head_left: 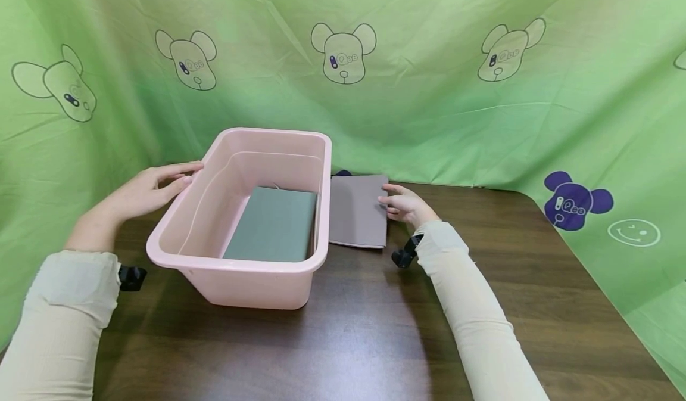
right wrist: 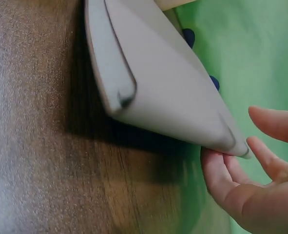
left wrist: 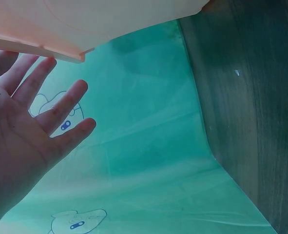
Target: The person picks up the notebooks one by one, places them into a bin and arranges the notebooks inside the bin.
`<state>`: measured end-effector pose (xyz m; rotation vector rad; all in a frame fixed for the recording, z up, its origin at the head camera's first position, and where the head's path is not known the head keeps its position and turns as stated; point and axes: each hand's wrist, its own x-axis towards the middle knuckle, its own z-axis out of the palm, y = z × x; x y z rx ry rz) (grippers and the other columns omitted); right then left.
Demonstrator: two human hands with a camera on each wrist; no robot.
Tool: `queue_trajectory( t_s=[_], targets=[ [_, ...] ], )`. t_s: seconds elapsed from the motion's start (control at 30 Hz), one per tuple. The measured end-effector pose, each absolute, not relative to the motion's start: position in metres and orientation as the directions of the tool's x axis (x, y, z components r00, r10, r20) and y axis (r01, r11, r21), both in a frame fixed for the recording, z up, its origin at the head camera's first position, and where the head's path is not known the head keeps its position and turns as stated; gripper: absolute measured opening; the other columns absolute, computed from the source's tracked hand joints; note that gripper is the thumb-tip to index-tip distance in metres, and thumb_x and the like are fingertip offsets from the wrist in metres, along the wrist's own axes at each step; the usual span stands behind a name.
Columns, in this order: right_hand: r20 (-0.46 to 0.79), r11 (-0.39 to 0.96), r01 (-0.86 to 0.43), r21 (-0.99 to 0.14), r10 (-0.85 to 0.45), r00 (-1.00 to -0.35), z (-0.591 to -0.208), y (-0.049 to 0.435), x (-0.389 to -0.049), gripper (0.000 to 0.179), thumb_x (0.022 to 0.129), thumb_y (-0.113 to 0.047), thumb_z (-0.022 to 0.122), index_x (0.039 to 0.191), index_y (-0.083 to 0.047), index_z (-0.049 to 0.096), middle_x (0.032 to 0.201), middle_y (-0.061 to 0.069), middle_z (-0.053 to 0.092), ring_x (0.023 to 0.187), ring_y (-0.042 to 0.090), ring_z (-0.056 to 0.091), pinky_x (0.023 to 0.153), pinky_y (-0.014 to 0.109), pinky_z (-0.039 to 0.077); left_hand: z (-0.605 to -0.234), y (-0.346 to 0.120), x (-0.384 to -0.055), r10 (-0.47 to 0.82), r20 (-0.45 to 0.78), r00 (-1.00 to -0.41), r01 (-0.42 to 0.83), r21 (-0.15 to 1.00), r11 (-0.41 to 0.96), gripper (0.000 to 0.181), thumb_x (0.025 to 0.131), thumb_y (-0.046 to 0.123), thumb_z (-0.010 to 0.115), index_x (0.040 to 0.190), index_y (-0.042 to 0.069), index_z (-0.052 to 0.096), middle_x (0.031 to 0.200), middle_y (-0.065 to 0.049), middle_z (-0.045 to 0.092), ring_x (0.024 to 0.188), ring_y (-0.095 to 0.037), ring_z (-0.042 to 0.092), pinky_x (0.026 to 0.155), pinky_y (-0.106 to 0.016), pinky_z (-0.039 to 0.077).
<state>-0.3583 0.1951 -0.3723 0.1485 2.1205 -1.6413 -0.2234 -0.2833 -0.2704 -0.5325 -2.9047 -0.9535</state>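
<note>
A pale pink plastic tub (head_left: 241, 263) stands on the table, with a grey-green book (head_left: 273, 225) lying inside it. My left hand (head_left: 145, 192) is at the tub's left rim, its fingertips right at the edge; in the left wrist view its fingers spread out fairly straight below the rim. Right of the tub is a mauve-grey soft-covered notebook (head_left: 358, 210), its pages showing along one edge in the right wrist view. The fingers of my right hand (head_left: 408, 206) touch its right side, some tucked under the corner, while the uppermost digit stands off the cover.
The brown wooden table (head_left: 364, 329) runs back to a green curtain (head_left: 407, 127) printed with bear heads, which also hangs along both sides. Small black cameras are worn at the left wrist (head_left: 131, 278) and the right wrist (head_left: 405, 253).
</note>
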Motion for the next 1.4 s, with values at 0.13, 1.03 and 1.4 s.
queue_trajectory(
  t_s=[0.13,1.03,1.4],
  targets=[
    [-0.421,0.305,0.357,-0.883,-0.179,-0.889,-0.345,0.187,-0.334,0.064,0.095,-0.008,0.046,0.150,-0.011,0.014,0.113,0.005,0.046,0.085,0.009,0.051,0.077,0.022,0.043,-0.271,-0.284,-0.223,0.322,0.148,-0.935,0.347,0.560,0.752,0.046,0.099,0.028,0.042,0.143,0.013,0.039,0.139,-0.023,0.046,0.121,-0.041,0.046,0.093,-0.058,0.040],
    [-0.324,0.240,0.290,-0.926,-0.116,-0.939,-0.344,0.191,-0.343,0.062,0.090,-0.003,0.056,0.146,-0.016,0.033,0.073,-0.010,0.054,0.055,0.001,0.048,0.053,0.013,0.047,-0.271,-0.284,-0.222,0.316,0.166,-0.934,0.354,0.546,0.759,0.045,0.098,0.028,0.044,0.142,0.015,0.042,0.139,-0.020,0.048,0.100,0.015,0.043,0.089,-0.041,0.043],
    [-0.313,0.215,0.282,-0.935,-0.130,-0.941,-0.333,0.192,-0.341,0.064,0.090,-0.003,0.055,0.147,-0.019,0.031,0.103,-0.002,0.049,0.063,0.000,0.053,0.060,0.014,0.049,-0.271,-0.285,-0.223,0.309,0.150,-0.939,0.339,0.548,0.765,0.045,0.098,0.029,0.044,0.142,0.017,0.042,0.139,-0.018,0.049,0.098,0.018,0.042,0.087,-0.037,0.044]
  ],
)
